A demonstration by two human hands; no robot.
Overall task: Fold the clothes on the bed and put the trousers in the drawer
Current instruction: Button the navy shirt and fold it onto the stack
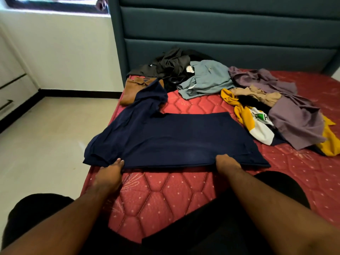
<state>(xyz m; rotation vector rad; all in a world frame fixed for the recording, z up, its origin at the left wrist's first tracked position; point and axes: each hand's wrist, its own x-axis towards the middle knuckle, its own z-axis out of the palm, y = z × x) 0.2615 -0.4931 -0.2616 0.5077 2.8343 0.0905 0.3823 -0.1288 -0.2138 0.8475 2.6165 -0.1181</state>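
**Mia:** What are the hands doing?

**Ben:** Both are holding the near edge of the navy shirt (171,138). The left hand (110,173) is gripping the cloth, with its fingers curling over the edge and bunching close together. The right hand (227,161) is holding the same edge too, but its fingertips are tucking under the cloth, so I cannot tell just how they are lying.

**Mia:** Where is the shirt sitting?

**Ben:** It is lying mostly flat on the red mattress (165,196), stretching away from the fingers. One sleeve is sticking up past the left fingers, toward the brown shirt (131,91).

**Mia:** Is the brown one folded?

**Ben:** It is looking folded, maybe. It is far from the fingers and part of it is hiding.

**Mia:** What else is waiting?

**Ben:** Lots! Far beyond the fingers, a black pile (171,65) is lying by the headboard (220,34). A grey-blue shirt (206,80) is sitting beside it. Off past the right fingers, purple clothes (290,111) and a yellow and white shirt (253,122) are lying in a heap.

**Mia:** So the job is just starting?

**Ben:** I am thinking so. The navy shirt is only getting folded now. The pile is still messy, and no trousers are going into the drawers (11,92) yet, off to the side of the left fingers.
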